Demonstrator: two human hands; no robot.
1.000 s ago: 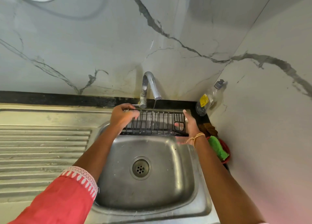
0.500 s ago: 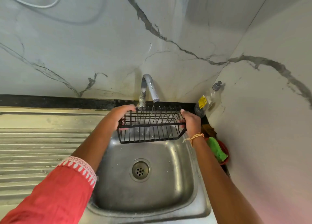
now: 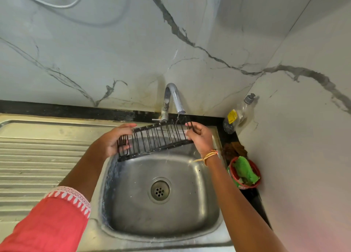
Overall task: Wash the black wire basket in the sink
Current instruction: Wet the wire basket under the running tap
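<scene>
Left hand (image 3: 112,142) and right hand (image 3: 199,137): each grips one end of the black wire basket (image 3: 154,140), held tilted above the sink (image 3: 133,230) under the tap (image 3: 173,99), likely so its thin stream rinses the wires and drains into the bowl.

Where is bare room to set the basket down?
Free: the ribbed steel drainboard left of the steel sink bowl, and the bowl floor around the drain. Crowded: the right ledge, with clear soap bottle and red tub.
</scene>
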